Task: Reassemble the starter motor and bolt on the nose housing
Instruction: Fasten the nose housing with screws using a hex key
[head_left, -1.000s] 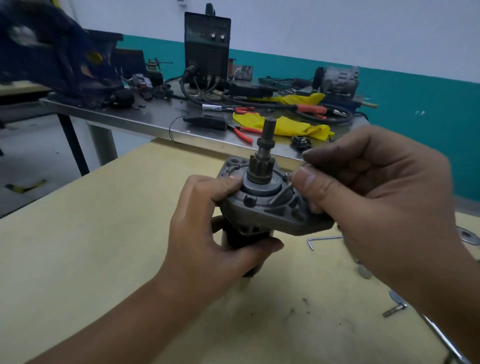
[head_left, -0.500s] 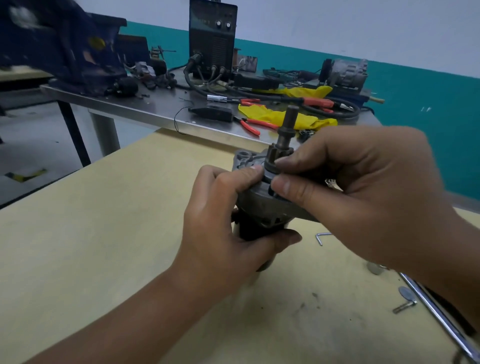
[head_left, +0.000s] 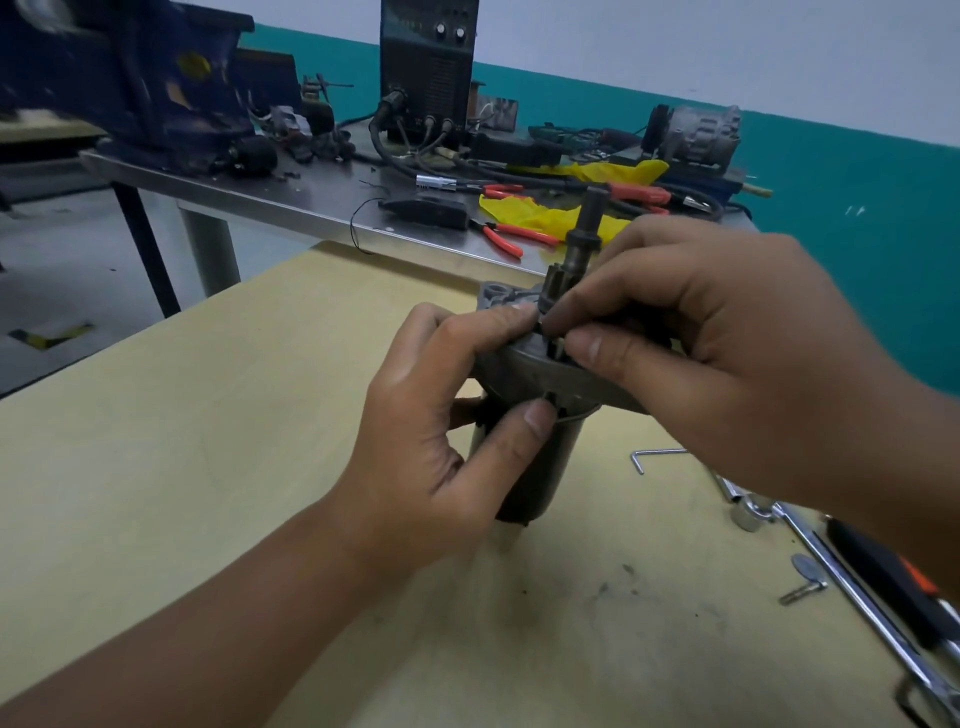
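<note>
Head view: we see the starter motor (head_left: 535, 462) standing upright on the yellow table (head_left: 208, 441), pinion shaft (head_left: 584, 234) pointing to 12 o'clock.
Left hand (head_left: 441, 415): we wrap the motor body from 9 o'clock, thumb at the flange.
Right hand (head_left: 701, 353): from 3 o'clock, fingertips pinch a small part, likely a bolt, on the end housing (head_left: 530, 366).
Key relation: we judge its hole runs parallel to the shaft.
Spare bolt (head_left: 802, 592): 4 o'clock.

Two bare forearms, left hand (head_left: 441, 415), right hand (head_left: 727, 353), no sleeves

Starter motor (head_left: 540, 457) upright, pinion up
</note>
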